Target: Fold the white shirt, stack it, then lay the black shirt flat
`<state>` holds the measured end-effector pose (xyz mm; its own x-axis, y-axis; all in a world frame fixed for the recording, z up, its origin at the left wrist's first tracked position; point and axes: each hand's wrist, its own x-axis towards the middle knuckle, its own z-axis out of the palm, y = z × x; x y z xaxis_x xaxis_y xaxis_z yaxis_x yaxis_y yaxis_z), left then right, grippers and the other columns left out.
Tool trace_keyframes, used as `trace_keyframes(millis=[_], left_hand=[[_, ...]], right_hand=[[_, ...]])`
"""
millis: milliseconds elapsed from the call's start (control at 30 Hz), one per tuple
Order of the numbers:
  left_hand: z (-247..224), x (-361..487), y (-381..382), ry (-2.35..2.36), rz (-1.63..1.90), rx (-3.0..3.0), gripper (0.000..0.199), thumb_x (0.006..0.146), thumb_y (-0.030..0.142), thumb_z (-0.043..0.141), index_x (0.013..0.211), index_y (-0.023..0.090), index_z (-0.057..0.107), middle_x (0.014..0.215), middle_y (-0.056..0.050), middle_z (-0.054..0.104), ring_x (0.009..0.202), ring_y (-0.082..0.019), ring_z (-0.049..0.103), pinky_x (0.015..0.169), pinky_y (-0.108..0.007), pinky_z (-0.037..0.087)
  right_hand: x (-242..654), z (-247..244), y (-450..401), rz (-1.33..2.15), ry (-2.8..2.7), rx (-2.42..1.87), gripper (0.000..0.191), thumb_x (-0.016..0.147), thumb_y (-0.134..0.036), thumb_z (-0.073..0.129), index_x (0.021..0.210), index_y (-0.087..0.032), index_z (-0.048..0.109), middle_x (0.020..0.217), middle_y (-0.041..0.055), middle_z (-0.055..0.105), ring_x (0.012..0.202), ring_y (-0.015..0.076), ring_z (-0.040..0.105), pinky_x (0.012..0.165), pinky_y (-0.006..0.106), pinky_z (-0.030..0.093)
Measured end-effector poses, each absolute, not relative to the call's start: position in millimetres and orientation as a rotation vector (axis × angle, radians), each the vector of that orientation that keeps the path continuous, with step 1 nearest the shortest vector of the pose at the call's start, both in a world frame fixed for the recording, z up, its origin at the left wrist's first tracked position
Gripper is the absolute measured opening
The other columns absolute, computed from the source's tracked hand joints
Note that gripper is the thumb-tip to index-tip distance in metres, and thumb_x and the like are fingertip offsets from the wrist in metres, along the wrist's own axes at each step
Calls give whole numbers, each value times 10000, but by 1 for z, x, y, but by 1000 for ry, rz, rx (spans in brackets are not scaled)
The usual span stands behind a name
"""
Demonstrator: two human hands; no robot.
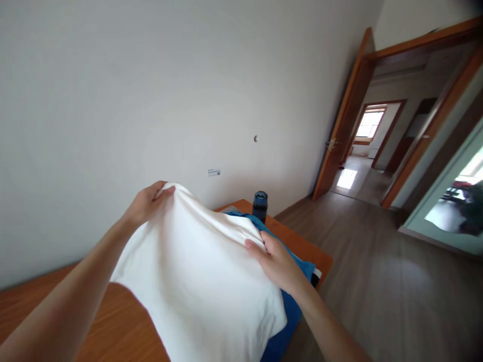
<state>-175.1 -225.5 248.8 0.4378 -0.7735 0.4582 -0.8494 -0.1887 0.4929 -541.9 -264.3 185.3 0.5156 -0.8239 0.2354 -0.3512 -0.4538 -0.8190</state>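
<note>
A white garment, which looks like a T-shirt (204, 271), hangs stretched between my two hands above the table. My left hand (153, 198) is closed on its upper left edge and raised higher than the other. Lower down, my right hand (273, 256) pinches the upper right edge, thumb on the near side. The cloth droops in front of me and runs out of the bottom of the view. Behind it, partly hidden, lies blue clothing (289, 306) on the right part of the table.
The wooden table (116, 327) stands along a pale wall (151, 90). A dark blue bottle (260, 205) is upright near the table's far end. To the right are the floor (362, 291), an open wooden door (345, 115) and a glossy panel (453, 201).
</note>
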Motion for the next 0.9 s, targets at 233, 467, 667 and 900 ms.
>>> trace_keyframes(millis=[233, 467, 667, 900], left_hand=[[176, -303, -394, -1559, 79, 2072, 656, 797, 307, 637, 1379, 46, 486, 1419, -306, 512, 1376, -446, 455, 1105, -582, 375], [99, -343, -263, -2115, -299, 1655, 205, 910, 433, 563, 957, 255, 654, 1015, -68, 707, 896, -231, 694, 834, -378, 559], [103, -375, -148, -2452, -639, 1479, 334, 785, 382, 733, 1105, 414, 641, 993, 28, 734, 834, -244, 713, 687, -372, 576], [142, -401, -145, -2413, -970, 1268, 342, 976, 251, 490, 1190, 457, 661, 1042, 13, 751, 936, -185, 709, 803, -320, 574]], right_hand=[[-591, 122, -388, -540, 1484, -1841, 228, 878, -364, 623, 905, -149, 692, 955, 91, 751, 922, 267, 697, 735, 292, 470], [-626, 52, -410, -550, 1562, -1899, 335, 952, -375, 552, 1174, -135, 624, 1175, 142, 719, 1106, 275, 667, 902, 322, 474], [-619, 43, -417, -505, 1553, -1991, 342, 1002, -365, 438, 1138, -111, 622, 1140, 162, 726, 1070, 260, 680, 866, 306, 484], [-626, 61, -423, -352, 1628, -2165, 385, 998, -314, 454, 1293, -99, 577, 1229, 200, 700, 1126, 292, 670, 899, 341, 469]])
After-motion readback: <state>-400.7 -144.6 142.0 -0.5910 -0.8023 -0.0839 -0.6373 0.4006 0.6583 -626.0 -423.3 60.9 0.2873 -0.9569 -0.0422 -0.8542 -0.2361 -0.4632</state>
